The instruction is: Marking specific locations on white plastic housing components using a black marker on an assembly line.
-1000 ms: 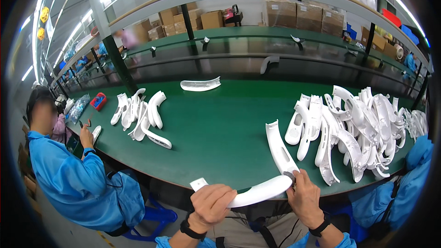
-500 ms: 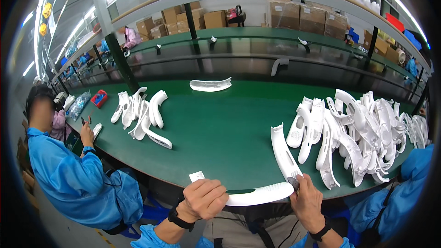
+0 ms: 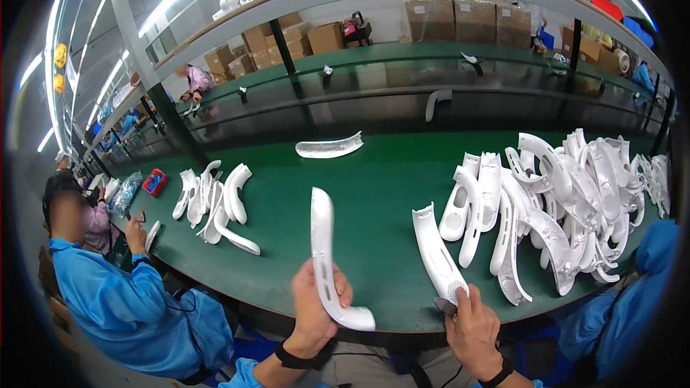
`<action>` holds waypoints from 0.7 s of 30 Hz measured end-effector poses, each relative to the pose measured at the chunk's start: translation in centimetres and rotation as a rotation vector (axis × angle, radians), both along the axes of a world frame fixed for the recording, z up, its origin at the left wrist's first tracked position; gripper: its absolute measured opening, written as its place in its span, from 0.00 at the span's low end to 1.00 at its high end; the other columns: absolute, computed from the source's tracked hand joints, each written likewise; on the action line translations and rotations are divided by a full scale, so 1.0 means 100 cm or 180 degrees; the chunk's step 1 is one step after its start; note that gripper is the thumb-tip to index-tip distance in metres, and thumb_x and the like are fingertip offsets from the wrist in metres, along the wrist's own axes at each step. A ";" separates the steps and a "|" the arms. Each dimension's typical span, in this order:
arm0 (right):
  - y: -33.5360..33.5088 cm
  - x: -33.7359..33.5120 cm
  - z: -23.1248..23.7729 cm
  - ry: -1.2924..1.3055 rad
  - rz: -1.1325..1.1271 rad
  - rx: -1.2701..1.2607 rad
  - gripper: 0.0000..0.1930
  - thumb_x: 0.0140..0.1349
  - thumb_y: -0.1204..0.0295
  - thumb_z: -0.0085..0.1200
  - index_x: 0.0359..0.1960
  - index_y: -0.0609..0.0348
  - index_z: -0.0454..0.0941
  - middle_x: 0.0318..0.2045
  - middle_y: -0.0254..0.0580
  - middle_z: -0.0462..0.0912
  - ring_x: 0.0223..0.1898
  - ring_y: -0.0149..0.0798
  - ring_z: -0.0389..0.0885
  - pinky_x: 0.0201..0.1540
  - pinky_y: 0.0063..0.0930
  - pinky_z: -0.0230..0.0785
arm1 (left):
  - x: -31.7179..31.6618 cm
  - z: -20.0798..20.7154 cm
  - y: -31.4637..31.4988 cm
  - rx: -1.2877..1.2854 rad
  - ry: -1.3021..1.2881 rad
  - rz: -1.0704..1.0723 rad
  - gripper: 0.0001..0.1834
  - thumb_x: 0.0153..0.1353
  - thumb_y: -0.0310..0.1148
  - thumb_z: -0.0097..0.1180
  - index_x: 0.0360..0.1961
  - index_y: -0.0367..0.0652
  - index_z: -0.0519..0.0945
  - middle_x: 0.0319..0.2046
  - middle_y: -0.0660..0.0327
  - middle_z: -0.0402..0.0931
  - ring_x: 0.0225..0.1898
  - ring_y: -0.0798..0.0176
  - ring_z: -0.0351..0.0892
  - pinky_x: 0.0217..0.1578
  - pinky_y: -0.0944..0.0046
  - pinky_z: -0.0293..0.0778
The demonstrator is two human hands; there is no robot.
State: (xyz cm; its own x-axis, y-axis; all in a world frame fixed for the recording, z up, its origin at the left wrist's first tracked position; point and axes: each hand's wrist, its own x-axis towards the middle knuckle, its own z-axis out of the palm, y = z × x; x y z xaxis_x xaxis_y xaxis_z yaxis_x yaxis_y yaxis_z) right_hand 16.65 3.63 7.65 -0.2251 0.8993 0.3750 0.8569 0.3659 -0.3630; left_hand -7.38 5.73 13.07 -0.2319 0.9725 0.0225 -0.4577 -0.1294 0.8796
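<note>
Your left hand (image 3: 309, 316) grips a curved plastic shell (image 3: 322, 241), your right hand (image 3: 474, 323) a dark tool (image 3: 445, 307); many piled shells (image 3: 586, 187) lie unheld.

No lettering, number, brand or sign was legible in the view from the head camera. Small pale patches (image 3: 420, 9) stood on the wrapped brown cartons (image 3: 431, 29) in the background; they were too small and distant for any print to be read.
</note>
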 end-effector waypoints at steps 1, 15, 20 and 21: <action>0.001 0.000 -0.001 0.0025 -0.0007 -0.0048 0.30 0.37 0.79 0.63 0.47 0.66 0.67 0.46 0.60 0.70 0.30 0.54 0.77 0.31 0.42 0.68 | 0.001 -0.002 0.003 -0.0303 -0.1234 -0.0350 0.05 0.62 0.29 0.46 0.33 0.38 0.68 0.19 0.64 0.64 0.16 0.69 0.63 0.18 0.71 0.60; 0.001 0.001 0.001 -0.0052 -0.0026 0.0050 0.33 0.34 0.78 0.65 0.49 0.68 0.68 0.48 0.63 0.70 0.30 0.53 0.77 0.33 0.41 0.68 | 0.034 -0.020 0.012 -0.0654 -0.1261 -0.0233 0.05 0.63 0.32 0.45 0.34 0.42 0.70 0.19 0.64 0.64 0.21 0.66 0.65 0.22 0.70 0.61; 0.000 0.002 0.000 -0.0103 -0.0031 0.0110 0.33 0.36 0.78 0.64 0.49 0.68 0.68 0.49 0.65 0.70 0.30 0.55 0.77 0.34 0.41 0.69 | 0.043 -0.019 0.007 -0.0336 -0.0808 0.0074 0.02 0.63 0.30 0.45 0.33 0.44 0.68 0.19 0.64 0.64 0.20 0.65 0.66 0.21 0.69 0.62; 0.000 0.003 -0.001 -0.0041 -0.0050 -0.0026 0.33 0.36 0.78 0.64 0.50 0.68 0.68 0.49 0.65 0.69 0.30 0.55 0.77 0.34 0.41 0.69 | 0.046 -0.021 0.005 -0.0268 -0.0699 0.0091 0.02 0.63 0.29 0.45 0.33 0.44 0.68 0.19 0.64 0.64 0.20 0.65 0.66 0.20 0.69 0.62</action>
